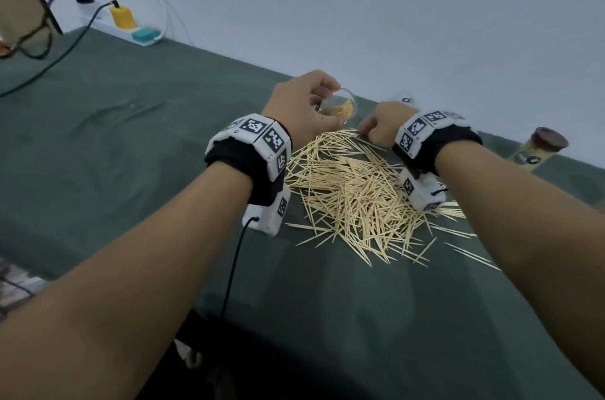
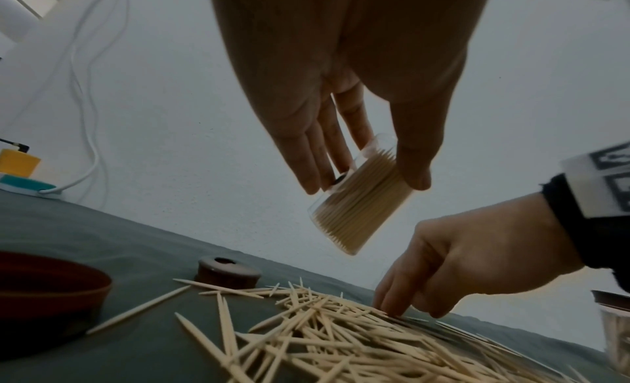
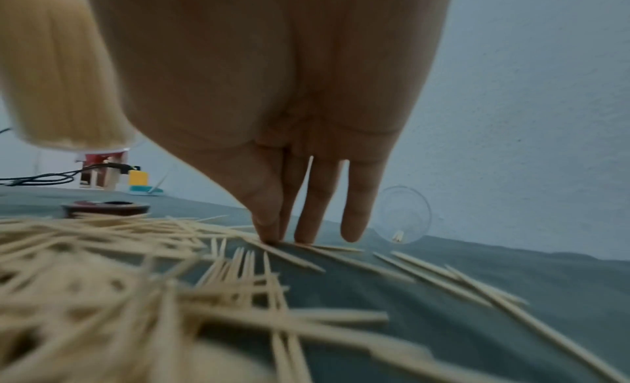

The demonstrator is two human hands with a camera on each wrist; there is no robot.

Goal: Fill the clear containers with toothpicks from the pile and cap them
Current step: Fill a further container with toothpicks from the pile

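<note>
Left hand (image 1: 299,101): raised above the far edge of the pile; grip closed round a clear container (image 2: 361,197), thumb on one side, fingers on the other.
Clear container: tilted, off the desk, uncapped, packed with toothpicks standing side by side.
Right hand (image 1: 381,128): down at the far edge of the pile (image 1: 360,193); thumb and forefinger tips pressed together on toothpicks at the cloth, the other fingers straight down beside them.
Pile: loose toothpicks scattered on the green-covered desk (image 1: 131,151), between the two wrists.
Empty container (image 3: 404,219): clear, lying on its side just beyond the right fingers.
Caps: one brown cap (image 2: 227,271) on the desk at the pile's far-left edge.
Capped container (image 1: 537,149): filled, brown cap on, near the right forearm.
Background: power strip (image 1: 131,29) with yellow plug at the far-left desk corner.
</note>
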